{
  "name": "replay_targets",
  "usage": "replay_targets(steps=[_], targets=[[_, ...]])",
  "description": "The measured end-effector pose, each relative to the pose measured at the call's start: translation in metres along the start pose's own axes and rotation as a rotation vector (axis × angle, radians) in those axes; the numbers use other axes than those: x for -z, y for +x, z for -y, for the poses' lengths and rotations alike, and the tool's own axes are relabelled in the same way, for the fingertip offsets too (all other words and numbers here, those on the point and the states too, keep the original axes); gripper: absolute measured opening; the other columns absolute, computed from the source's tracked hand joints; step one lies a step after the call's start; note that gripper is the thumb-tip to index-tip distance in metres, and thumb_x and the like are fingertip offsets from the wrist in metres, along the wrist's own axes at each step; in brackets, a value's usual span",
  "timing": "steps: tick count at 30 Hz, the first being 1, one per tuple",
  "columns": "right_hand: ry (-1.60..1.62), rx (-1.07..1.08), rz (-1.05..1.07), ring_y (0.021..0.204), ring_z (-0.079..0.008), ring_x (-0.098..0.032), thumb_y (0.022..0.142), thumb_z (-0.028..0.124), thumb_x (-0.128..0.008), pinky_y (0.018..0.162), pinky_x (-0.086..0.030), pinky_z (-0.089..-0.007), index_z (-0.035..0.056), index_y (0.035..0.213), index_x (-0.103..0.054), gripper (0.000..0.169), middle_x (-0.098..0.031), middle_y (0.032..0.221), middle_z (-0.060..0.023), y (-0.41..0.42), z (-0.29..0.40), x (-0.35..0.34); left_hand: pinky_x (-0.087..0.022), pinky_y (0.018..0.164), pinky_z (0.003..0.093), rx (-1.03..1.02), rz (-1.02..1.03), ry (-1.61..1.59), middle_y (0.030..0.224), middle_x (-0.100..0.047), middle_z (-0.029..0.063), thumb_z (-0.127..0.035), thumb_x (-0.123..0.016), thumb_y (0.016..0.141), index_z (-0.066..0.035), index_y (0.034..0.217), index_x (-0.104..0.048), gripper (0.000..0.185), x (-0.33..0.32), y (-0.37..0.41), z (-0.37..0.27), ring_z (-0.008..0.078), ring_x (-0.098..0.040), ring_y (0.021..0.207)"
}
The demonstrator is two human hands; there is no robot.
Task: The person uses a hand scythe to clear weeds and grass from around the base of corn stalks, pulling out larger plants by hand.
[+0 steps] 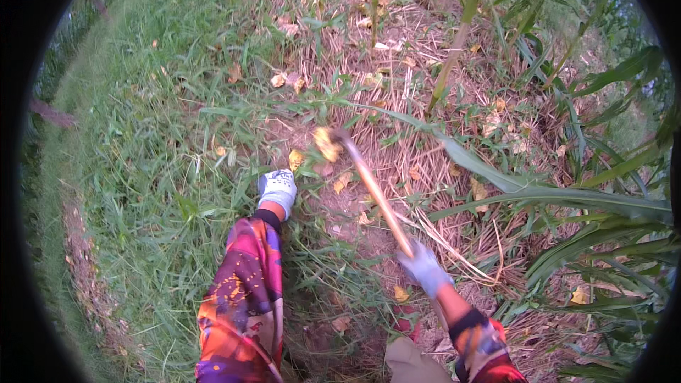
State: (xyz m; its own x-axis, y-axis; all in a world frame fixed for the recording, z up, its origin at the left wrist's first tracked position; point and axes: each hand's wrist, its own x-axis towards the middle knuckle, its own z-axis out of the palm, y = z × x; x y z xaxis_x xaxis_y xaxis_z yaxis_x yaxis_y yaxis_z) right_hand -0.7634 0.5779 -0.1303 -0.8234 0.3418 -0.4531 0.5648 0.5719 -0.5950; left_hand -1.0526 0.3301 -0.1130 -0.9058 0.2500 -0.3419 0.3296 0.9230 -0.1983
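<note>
My right hand (425, 271), in a pale work glove, grips the lower end of a wooden handle of a hand tool (380, 194). The tool slants up and left, and its dark head is blurred against the soil, so its exact kind is unclear. A yellow leaf (326, 144) shows right at the head. My left hand (277, 189), in a white-and-grey glove bearing print, is low among green grass (181, 197) to the left of the tool. Its fingers are hidden, so whether it grasps any weeds cannot be told. Another yellow leaf (296, 159) lies just beyond it.
Maize stalks (452, 64) rise ahead, and long maize leaves (537, 194) arch in from the right. Dry straw (393, 122) covers soil right of centre. My trouser leg (412, 361) shows at the bottom. Several yellowed leaves (343, 182) are scattered about.
</note>
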Motion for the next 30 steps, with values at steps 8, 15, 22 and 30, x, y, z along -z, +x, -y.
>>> replay_targets(steps=[8,15,22,30], targets=[[0.024,-0.111,0.069,0.077,-0.0255,-0.059,0.073,0.023,-0.068,0.069,-0.047,-0.0332,-0.0004,0.102,-0.051,0.041,-0.061,0.086,-0.0141,-0.185,-0.094,0.004,-0.045,0.075,0.0417,-0.139,-0.111,0.132,0.1,-0.054,0.0166,-0.013,-0.044,0.08,-0.006,0.11,-0.049,0.031,-0.053,-0.02,-0.001,0.0297,-0.056,0.09],[0.364,-0.191,0.21,0.065,-0.0259,-0.059,0.068,0.031,-0.07,0.062,-0.048,-0.0372,0.0004,0.111,-0.05,0.056,-0.06,0.073,-0.0138,-0.059,0.004,-0.004,-0.045,0.085,0.0404,0.293,0.132,-0.368,0.131,-0.031,0.031,-0.019,-0.056,0.074,-0.003,0.135,-0.023,0.072,-0.037,-0.04,0.018,0.0396,-0.053,0.101],[0.694,-0.297,0.396,0.049,-0.0148,-0.054,0.073,0.027,-0.066,0.041,-0.045,-0.0298,0.0022,0.102,-0.053,0.041,-0.058,0.065,-0.0073,0.021,0.037,-0.061,-0.047,0.082,0.0395,0.157,0.229,-0.264,0.102,-0.06,0.0207,-0.016,-0.045,0.079,-0.002,0.097,-0.062,0.028,-0.004,-0.04,0.017,0.0326,-0.059,0.094],[0.107,-0.232,0.189,0.054,-0.017,-0.053,0.073,0.026,-0.063,0.05,-0.045,-0.0317,0.003,0.099,-0.054,0.035,-0.056,0.065,-0.0073,-0.191,-0.141,-0.02,-0.043,0.087,0.0395,0.159,0.346,-0.242,0.11,-0.057,0.0167,-0.019,-0.048,0.078,-0.005,0.107,-0.055,0.034,-0.016,-0.042,0.011,0.0322,-0.055,0.102]])
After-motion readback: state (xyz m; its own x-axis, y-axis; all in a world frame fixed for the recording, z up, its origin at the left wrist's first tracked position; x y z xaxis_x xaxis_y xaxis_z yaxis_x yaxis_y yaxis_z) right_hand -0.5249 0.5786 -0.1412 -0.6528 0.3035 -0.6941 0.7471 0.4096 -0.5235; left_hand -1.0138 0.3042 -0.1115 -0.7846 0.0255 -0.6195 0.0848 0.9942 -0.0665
